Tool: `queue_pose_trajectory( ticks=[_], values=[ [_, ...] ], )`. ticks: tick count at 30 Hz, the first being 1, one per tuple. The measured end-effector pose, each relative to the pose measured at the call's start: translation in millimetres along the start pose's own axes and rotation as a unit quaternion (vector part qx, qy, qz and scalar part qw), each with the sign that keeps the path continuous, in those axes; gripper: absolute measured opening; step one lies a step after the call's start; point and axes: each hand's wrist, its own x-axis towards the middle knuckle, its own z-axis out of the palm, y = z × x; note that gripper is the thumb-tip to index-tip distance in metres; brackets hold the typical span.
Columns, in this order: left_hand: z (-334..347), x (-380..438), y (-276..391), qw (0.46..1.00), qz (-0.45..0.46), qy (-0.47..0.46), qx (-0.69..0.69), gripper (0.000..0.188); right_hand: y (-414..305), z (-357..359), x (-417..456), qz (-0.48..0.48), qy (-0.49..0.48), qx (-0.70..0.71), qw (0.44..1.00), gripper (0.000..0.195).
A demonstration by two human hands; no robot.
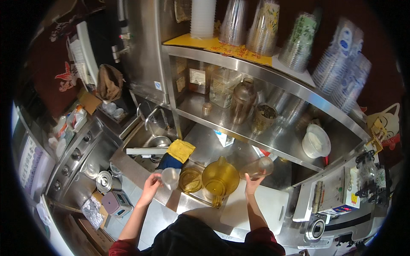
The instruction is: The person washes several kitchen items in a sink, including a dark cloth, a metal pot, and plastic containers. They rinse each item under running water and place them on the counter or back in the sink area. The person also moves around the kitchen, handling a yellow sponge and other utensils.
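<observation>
My left hand [151,185] grips a small translucent plastic cup [170,178] by its side, above the front edge of the steel counter. In my right hand [253,183] is a larger clear, brownish container [261,167], tilted over to the right; its contents, if any, cannot be made out. Between the hands stands an amber plastic pitcher [231,172], its open top facing up and its handle towards me. Just left of the pitcher lies a round amber lid [190,180]. A white cutting board [267,204] lies below my right hand.
A sink [137,136] with a tap and a metal bowl is at the left, beside a folded yellow cloth [181,150]. The steel shelf [198,116] overhangs the counter and bears a metal shaker [244,99]. Stacked plastic cups [298,44] stand above. A sealing machine [336,192] is at right.
</observation>
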Motion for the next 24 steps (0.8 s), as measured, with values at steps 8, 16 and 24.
queue_pose_trajectory(
  ticks=[8, 16, 24],
  values=[
    [101, 166, -80, 0.999, -0.017, -0.043, -0.005, 0.020, 68, 59, 40, 0.057, -0.063, -0.182, 0.980, 0.094],
    [161, 247, -134, 0.997, 0.005, -0.065, -0.038, 0.020, 100, 117, 62, -0.025, -0.168, -0.047, 0.984, 0.085],
    [158, 266, -144, 0.994, 0.017, -0.074, -0.082, 0.017, 118, 141, 69, 0.064, -0.237, -0.115, 0.963, 0.083]
  ],
)
